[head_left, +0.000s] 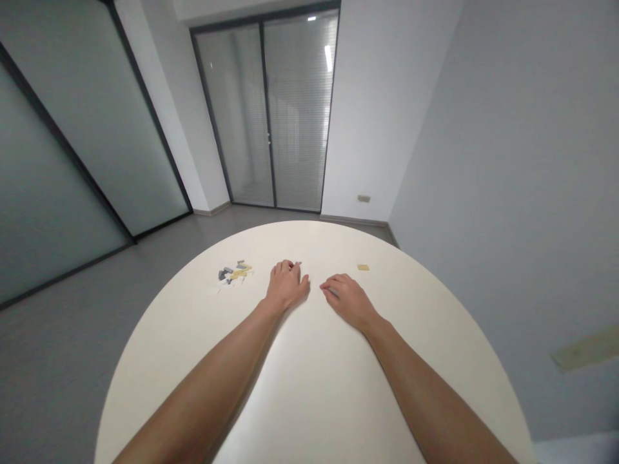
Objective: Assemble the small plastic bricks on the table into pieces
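My left hand [286, 283] rests palm down near the middle of the round white table [300, 386], its thumb spread away from the fingers. A small grey piece [298, 263] shows at its fingertips, partly covered. To its right, my right hand [347, 298] has its thumb and fingers pinched together around a small grey piece [333, 292], mostly hidden. Left of my left hand lies a loose pile of small grey, yellow and white pieces [236, 273]. Beyond my right hand a flat yellow piece [363, 267] lies by itself.
The table's curved far edge [300, 223] lies beyond both hands. Behind it stand a glass door with blinds [300, 122] and white walls [377, 96]. Frosted glass panels [97, 116] are at the left.
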`<state>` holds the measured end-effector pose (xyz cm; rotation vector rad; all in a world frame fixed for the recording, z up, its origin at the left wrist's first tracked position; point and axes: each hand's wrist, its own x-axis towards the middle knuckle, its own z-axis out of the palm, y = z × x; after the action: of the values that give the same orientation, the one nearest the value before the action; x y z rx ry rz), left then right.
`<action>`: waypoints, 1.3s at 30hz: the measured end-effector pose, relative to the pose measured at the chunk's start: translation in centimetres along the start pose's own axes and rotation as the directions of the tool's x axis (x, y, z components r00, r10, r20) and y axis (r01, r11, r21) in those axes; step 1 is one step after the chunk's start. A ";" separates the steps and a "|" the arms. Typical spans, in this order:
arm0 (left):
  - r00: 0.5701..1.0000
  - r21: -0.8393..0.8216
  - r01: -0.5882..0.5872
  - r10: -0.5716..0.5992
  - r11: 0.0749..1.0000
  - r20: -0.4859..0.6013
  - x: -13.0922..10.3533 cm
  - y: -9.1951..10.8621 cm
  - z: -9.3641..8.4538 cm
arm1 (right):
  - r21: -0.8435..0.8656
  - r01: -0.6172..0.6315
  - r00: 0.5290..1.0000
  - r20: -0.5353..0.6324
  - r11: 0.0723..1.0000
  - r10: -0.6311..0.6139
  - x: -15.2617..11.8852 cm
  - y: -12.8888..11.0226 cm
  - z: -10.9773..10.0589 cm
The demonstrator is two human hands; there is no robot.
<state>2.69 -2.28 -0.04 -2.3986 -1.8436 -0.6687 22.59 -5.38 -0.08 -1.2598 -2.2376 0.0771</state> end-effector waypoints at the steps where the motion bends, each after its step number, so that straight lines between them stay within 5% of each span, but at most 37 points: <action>1: 1.000 0.001 0.001 -0.001 1.000 -0.010 0.0 0.0 0.0 | 0.001 0.001 1.000 -0.002 1.000 0.000 0.0 0.0 0.0; 21: 1.000 0.007 -0.001 0.001 1.000 -0.016 -0.2 -0.1 0.2 | -0.011 0.010 1.000 -0.001 1.000 -0.010 0.0 0.1 0.0; 28: 0.968 0.097 0.205 -0.186 0.974 -0.170 -1.6 -0.4 -0.4 | 0.008 0.009 1.000 -0.002 1.000 -0.009 0.0 0.1 0.0; 34: 0.930 0.133 0.365 -0.353 0.921 -0.102 -2.6 -1.5 -0.3 | 0.029 0.002 1.000 -0.003 1.000 -0.002 0.0 0.2 0.1; 39: 0.928 0.124 0.372 -0.365 0.920 -0.078 -2.7 -1.2 -0.4 | 0.041 -0.011 1.000 0.010 0.999 0.011 0.0 0.1 -0.1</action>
<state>0.94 -4.47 -0.91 -1.9461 -2.2622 -0.5952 22.68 -5.38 -0.05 -1.2523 -2.2261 0.1332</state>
